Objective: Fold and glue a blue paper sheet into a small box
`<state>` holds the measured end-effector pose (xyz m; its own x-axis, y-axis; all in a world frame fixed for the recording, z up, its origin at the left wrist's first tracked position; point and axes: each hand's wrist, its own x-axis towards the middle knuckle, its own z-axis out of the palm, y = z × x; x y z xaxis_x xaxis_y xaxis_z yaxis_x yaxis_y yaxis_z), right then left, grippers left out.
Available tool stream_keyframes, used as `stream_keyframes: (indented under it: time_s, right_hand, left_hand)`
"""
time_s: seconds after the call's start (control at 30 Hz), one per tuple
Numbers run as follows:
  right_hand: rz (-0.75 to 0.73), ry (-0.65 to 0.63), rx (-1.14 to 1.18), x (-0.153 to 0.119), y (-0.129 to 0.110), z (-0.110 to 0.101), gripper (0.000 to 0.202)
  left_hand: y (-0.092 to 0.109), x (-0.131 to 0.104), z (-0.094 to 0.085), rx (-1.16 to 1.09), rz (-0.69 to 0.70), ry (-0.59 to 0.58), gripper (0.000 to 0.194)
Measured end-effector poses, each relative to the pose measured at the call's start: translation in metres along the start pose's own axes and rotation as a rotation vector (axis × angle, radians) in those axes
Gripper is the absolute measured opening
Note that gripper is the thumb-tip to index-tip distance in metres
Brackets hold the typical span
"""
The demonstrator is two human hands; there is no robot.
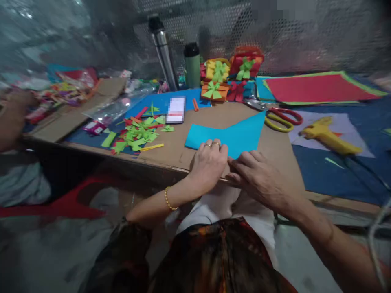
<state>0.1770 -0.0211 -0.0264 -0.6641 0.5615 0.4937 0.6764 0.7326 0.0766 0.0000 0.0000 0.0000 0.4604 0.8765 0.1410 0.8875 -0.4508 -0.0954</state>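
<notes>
A sheet of bright blue paper (235, 136) lies on brown cardboard near the table's front edge, partly folded, one corner pointing to the upper right. My left hand (210, 165), with rings and a beaded bracelet, presses on its near left part with curled fingers. Close beside it, my right hand (256, 173) grips the paper's near edge, thumb below and fingers bent over it. Both hands hide the paper's near edge. Just beyond the sheet's upper right corner rest scissors (279, 122) with red and yellow handles.
Green and red paper scraps (137, 134) are heaped on the left. A yellow glue gun (330, 136) lies right on white paper. Behind stand a steel flask (165, 53), a green bottle (192, 67) and small bow-topped paper boxes (215, 91). Another person's hand (15, 110) is far left.
</notes>
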Motion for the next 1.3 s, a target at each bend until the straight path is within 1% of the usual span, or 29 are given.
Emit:
stream_keyframes:
  time_s: [0.07,0.13,0.2,0.27,0.37,0.53,0.7,0.77,0.8,0.83,0.9,0.93,0.97,1.0,1.03,1.07,1.1,1.13,1.2,1.3]
  right_hand:
    - [-0.005,-0.003,-0.008,-0.002,0.0,-0.001,0.033]
    - [-0.01,-0.001,-0.013,-0.003,0.001,-0.001,0.031]
    - [-0.011,0.002,-0.017,-0.003,0.001,-0.001,0.031]
    - [-0.009,0.011,-0.018,-0.003,0.001,-0.001,0.031]
    - [-0.005,0.023,-0.015,-0.003,0.001,0.0,0.033]
    - [0.007,0.031,-0.019,-0.004,0.002,0.001,0.034]
    - [0.013,-0.012,0.018,-0.006,0.004,0.0,0.034]
    - [0.011,-0.014,0.021,-0.005,0.005,0.0,0.035]
    - [0.009,-0.012,0.02,-0.005,0.005,-0.001,0.036]
    - [0.007,-0.009,0.017,-0.003,0.005,-0.001,0.036]
    - [0.011,-0.02,0.0,0.0,0.004,-0.001,0.034]
    - [0.015,-0.036,-0.011,0.002,0.004,-0.001,0.033]
    - [0.019,-0.05,-0.024,0.004,0.003,-0.001,0.031]
    - [0.022,-0.065,-0.037,0.006,0.003,-0.002,0.03]
    - [0.023,-0.07,-0.051,0.008,0.002,-0.002,0.03]
    - [0.022,-0.07,-0.061,0.009,0.002,-0.002,0.03]
    - [0.021,-0.064,-0.069,0.01,0.001,-0.003,0.031]
    - [0.02,-0.06,-0.074,0.011,0.0,-0.003,0.031]
    - [0.019,-0.072,-0.074,0.011,-0.001,-0.004,0.032]
    - [0.023,-0.111,-0.064,0.012,-0.002,-0.005,0.033]
  left_hand:
    - [-0.006,0.006,0.0,-0.04,-0.026,-0.046,0.019]
    - [-0.016,0.011,-0.001,-0.095,-0.046,-0.094,0.02]
    - [-0.029,0.013,-0.003,-0.174,-0.053,-0.161,0.019]
    - [-0.045,0.014,-0.006,-0.241,-0.071,-0.192,0.014]
    - [-0.07,0.013,-0.007,-0.326,-0.109,-0.202,0.009]
    - [-0.107,0.012,-0.005,-0.354,-0.139,-0.225,0.018]
    - [-0.14,0.012,-0.003,-0.309,-0.162,-0.236,0.022]
    - [-0.148,0.011,-0.006,-0.261,-0.188,-0.22,0.021]
    - [-0.149,0.009,-0.009,-0.234,-0.203,-0.205,0.019]
    - [-0.147,0.007,-0.012,-0.207,-0.222,-0.183,0.015]
    - [-0.132,0.001,-0.018,-0.142,-0.252,-0.072,0.005]
    - [-0.12,-0.002,-0.019,-0.107,-0.264,0.015,0.012]
    - [-0.105,-0.005,-0.019,-0.049,-0.239,0.17,0.019]
    - [-0.089,-0.008,-0.017,-0.029,-0.122,0.259,0.022]
    - [-0.073,-0.011,-0.014,-0.046,0.06,0.273,0.024]
    - [-0.058,-0.014,-0.009,-0.072,0.246,0.243,0.026]
    - [-0.047,-0.016,-0.003,-0.082,0.35,0.219,0.031]
    - [-0.038,-0.018,0.003,-0.083,0.389,0.23,0.036]
    - [-0.03,-0.02,0.015,-0.096,0.389,0.277,0.04]
    - [-0.032,-0.019,0.025,-0.119,0.356,0.361,0.04]
